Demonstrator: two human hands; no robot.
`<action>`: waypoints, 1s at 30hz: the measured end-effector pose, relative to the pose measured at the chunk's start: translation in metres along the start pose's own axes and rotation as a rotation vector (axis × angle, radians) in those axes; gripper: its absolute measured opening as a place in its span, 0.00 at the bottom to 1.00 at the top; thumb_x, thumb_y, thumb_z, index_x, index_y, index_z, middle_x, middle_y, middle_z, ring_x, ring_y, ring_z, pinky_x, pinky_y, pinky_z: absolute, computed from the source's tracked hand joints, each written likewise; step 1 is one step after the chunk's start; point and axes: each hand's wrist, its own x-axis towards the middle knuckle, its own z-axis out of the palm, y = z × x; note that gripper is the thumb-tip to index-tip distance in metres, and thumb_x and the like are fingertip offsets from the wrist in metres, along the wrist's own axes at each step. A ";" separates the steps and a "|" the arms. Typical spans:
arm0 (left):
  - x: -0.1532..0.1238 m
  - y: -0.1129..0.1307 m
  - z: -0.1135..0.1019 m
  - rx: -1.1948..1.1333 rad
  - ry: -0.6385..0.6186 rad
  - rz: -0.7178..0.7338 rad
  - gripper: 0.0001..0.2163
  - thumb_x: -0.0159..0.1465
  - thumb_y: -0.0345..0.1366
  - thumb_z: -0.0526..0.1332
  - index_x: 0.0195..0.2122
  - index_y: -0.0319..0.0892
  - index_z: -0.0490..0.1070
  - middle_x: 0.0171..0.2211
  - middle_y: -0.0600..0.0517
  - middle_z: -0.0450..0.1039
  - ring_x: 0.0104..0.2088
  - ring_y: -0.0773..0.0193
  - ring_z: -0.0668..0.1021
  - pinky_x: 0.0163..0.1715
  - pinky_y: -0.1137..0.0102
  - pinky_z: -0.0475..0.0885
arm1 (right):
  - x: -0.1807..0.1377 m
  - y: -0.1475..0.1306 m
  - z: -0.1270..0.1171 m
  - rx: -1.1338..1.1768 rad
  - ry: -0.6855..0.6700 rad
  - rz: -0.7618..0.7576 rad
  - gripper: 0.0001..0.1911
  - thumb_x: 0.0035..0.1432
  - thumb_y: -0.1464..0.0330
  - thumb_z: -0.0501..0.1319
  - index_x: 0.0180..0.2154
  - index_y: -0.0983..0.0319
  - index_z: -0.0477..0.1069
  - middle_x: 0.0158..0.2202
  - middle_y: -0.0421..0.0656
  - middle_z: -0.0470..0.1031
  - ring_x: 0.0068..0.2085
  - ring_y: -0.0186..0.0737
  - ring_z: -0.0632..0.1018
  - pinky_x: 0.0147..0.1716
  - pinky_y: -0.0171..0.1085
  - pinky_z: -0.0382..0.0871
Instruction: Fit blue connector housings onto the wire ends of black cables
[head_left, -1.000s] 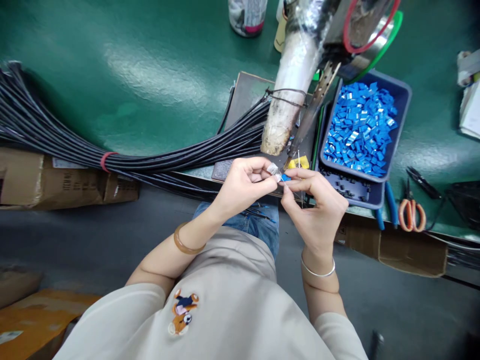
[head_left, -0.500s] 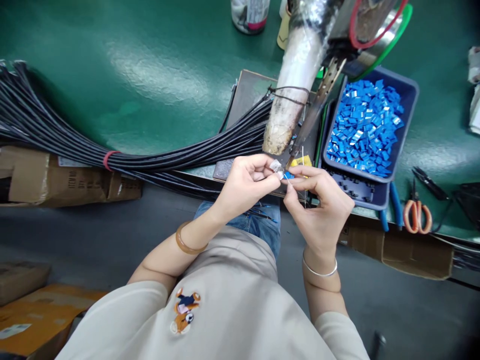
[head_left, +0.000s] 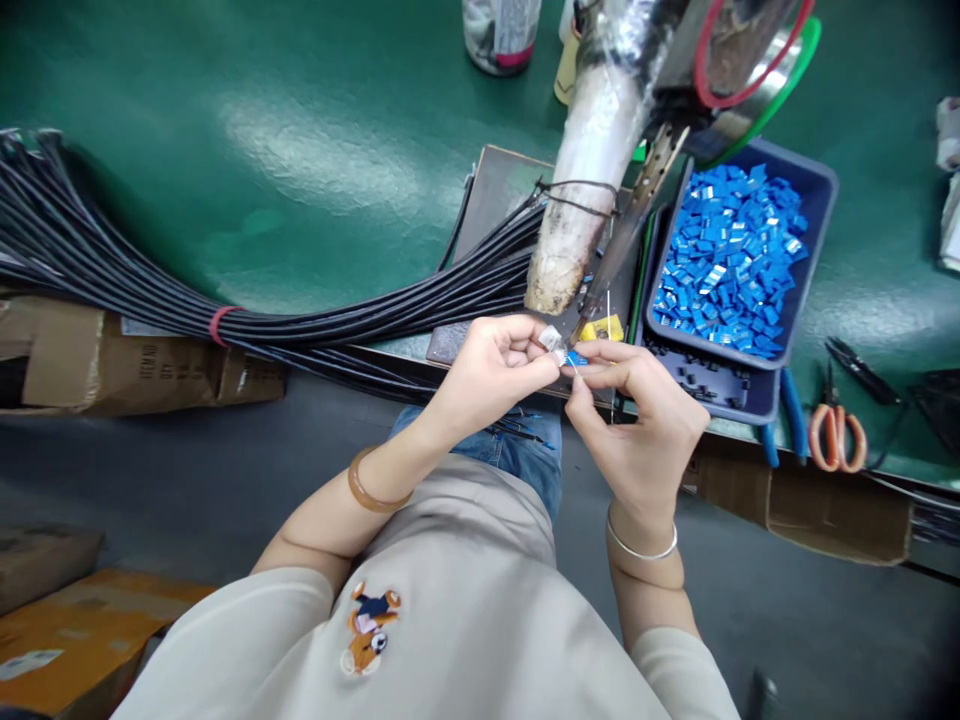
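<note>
My left hand (head_left: 499, 365) is closed in a pinch on a small whitish, clear plastic connector (head_left: 551, 338). A small blue piece (head_left: 576, 358) shows at the connector's right side, by the right fingertips; whether the two are joined cannot be made out. Thumb and fingers of my right hand (head_left: 637, 410) are pinched together on a thin silvery solder wire (head_left: 574, 370), its end pointing up toward the connector. Just above both hands, the tip of a mounted soldering iron (head_left: 600, 285) comes down close to the connector. Fingers partly hide the exact contact.
A white fume tube (head_left: 562, 230) hangs beside the iron. Black cables (head_left: 315, 325) tied with a red band lie leftward. At right stand a bin (head_left: 814, 240) of blue pieces, orange-handled scissors (head_left: 836, 440) and black pliers (head_left: 862, 370). A yellow sponge (head_left: 604, 328) lies behind my right hand.
Both hands keep their grips and have barely moved. The blue piece by the right fingertips shows slightly more clearly. The whole view has shifted a little.
</note>
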 end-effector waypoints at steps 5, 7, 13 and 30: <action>-0.003 0.001 0.002 0.029 0.027 0.044 0.02 0.51 0.25 0.63 0.25 0.36 0.71 0.22 0.57 0.68 0.22 0.77 0.67 0.23 0.80 0.64 | 0.002 -0.001 -0.001 -0.002 0.009 0.004 0.09 0.54 0.78 0.64 0.32 0.58 0.71 0.38 0.39 0.81 0.41 0.37 0.82 0.41 0.37 0.77; -0.005 0.002 0.003 0.059 0.024 0.052 0.02 0.53 0.26 0.63 0.25 0.36 0.71 0.21 0.57 0.66 0.21 0.77 0.66 0.21 0.80 0.61 | 0.002 -0.001 -0.002 -0.006 0.006 -0.004 0.09 0.54 0.78 0.64 0.32 0.58 0.71 0.38 0.39 0.81 0.41 0.38 0.82 0.41 0.38 0.77; -0.004 0.002 0.001 0.036 -0.014 0.046 0.03 0.53 0.27 0.64 0.25 0.36 0.70 0.22 0.57 0.66 0.22 0.77 0.66 0.22 0.81 0.61 | 0.000 -0.002 -0.002 -0.010 0.000 -0.020 0.10 0.54 0.79 0.64 0.32 0.57 0.70 0.39 0.40 0.81 0.41 0.38 0.82 0.42 0.38 0.77; -0.010 0.005 -0.046 0.110 -0.679 -0.290 0.06 0.56 0.34 0.68 0.32 0.41 0.73 0.20 0.54 0.72 0.17 0.71 0.69 0.17 0.76 0.64 | -0.016 -0.015 -0.039 0.155 -0.100 0.060 0.09 0.54 0.77 0.66 0.34 0.57 0.73 0.32 0.39 0.81 0.32 0.38 0.82 0.28 0.36 0.76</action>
